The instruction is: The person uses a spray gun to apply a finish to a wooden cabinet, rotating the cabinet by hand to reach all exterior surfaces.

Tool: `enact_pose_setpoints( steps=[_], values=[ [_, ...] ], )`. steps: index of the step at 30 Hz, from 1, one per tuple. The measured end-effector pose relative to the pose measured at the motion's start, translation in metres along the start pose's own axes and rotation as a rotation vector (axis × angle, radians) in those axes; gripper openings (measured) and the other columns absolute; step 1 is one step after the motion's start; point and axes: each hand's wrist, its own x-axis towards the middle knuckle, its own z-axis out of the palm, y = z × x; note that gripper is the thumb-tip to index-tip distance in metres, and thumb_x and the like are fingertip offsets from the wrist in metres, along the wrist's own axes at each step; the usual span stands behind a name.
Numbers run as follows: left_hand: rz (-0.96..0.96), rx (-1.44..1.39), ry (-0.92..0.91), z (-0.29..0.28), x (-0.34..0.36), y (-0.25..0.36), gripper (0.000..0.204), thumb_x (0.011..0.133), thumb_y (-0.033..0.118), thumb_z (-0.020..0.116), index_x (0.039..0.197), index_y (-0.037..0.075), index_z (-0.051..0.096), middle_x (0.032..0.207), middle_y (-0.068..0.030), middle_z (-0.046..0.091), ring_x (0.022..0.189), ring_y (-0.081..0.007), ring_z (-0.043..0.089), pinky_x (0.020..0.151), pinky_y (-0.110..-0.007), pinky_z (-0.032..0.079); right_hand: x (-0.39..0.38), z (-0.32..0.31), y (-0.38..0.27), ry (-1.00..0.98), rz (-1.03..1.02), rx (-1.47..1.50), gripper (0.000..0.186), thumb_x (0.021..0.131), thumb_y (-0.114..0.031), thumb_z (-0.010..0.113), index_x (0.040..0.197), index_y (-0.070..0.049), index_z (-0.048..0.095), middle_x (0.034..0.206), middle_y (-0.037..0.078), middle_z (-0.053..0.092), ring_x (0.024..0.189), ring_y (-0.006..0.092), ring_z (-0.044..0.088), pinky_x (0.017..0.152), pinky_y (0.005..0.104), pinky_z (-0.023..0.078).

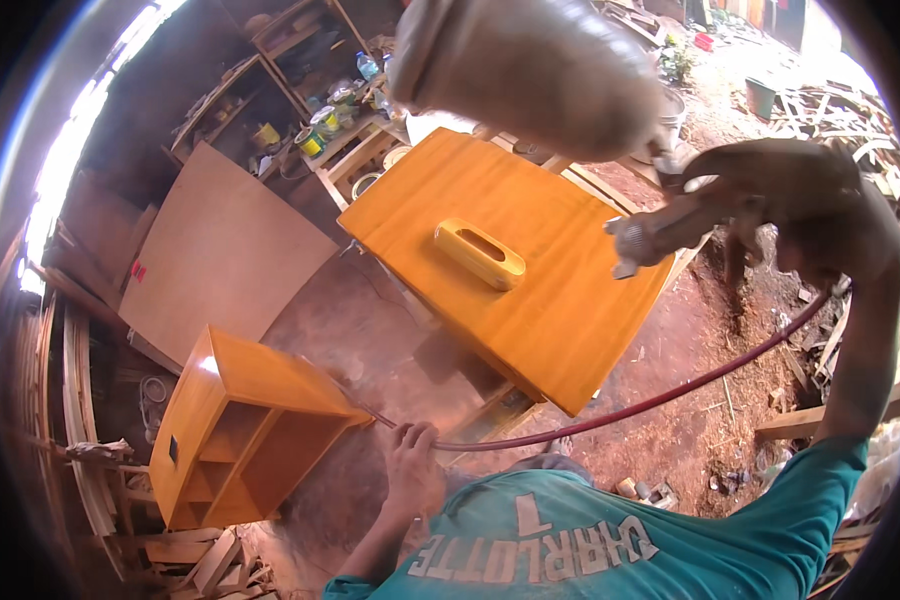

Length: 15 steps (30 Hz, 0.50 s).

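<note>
My right hand (805,195) is raised at the right, its fingers wrapped round a spray gun (660,222) with a large metal cup (530,75) on top. The nozzle faces left, above the right part of a glossy orange-brown wooden panel (560,330). On the panel lies a wooden piece with rounded ends and a long slot (480,254). Low in the middle, my left hand (413,465) is closed round a dark red hose (660,398), which curves up to my right hand. The spray gun's trigger is hidden by my fingers.
An orange wooden cabinet with open compartments (255,440) stands at the lower left. Behind it leans a plain brown board (225,255). Paint cans (312,140) crowd a bench at the back. Scrap wood (215,560) lies lower left, and more is piled at the right.
</note>
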Motion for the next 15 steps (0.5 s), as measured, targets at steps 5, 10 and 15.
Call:
enact_pose_setpoints(
  steps=[5, 10, 15],
  values=[
    [0.065, -0.113, 0.005, -0.015, 0.006, 0.009, 0.025, 0.075, -0.004, 0.062, 0.099, 0.003, 0.063, 0.107, -0.0127, 0.064, 0.11, -0.0374, 0.055, 0.091, -0.048, 0.048, 0.051, -0.01, -0.004, -0.047, 0.124, -0.462, 0.04, 0.085, -0.002, 0.066, 0.124, 0.005, 0.062, 0.103, 0.015, 0.072, 0.083, 0.0169, 0.068, 0.068, 0.027, 0.056],
    [0.102, -0.152, -0.018, -0.016, -0.016, -0.007, 0.028, 0.072, -0.007, 0.064, 0.099, 0.002, 0.064, 0.105, -0.0123, 0.064, 0.109, -0.0374, 0.056, 0.091, -0.047, 0.049, 0.076, -0.036, 0.008, -0.059, 0.091, -0.458, 0.039, 0.096, -0.016, 0.061, 0.13, 0.004, 0.058, 0.105, 0.014, 0.071, 0.087, 0.0181, 0.07, 0.071, 0.0295, 0.057],
    [0.194, -0.261, -0.082, 0.001, -0.001, -0.007, 0.026, 0.071, -0.005, 0.063, 0.096, 0.001, 0.067, 0.102, -0.0116, 0.067, 0.107, -0.0351, 0.058, 0.093, -0.045, 0.049, 0.027, -0.016, -0.01, 0.049, 0.061, -0.615, 0.054, 0.094, -0.015, 0.059, 0.144, 0.002, 0.048, 0.116, 0.016, 0.069, 0.086, 0.0185, 0.066, 0.069, 0.0283, 0.055]
  ],
)
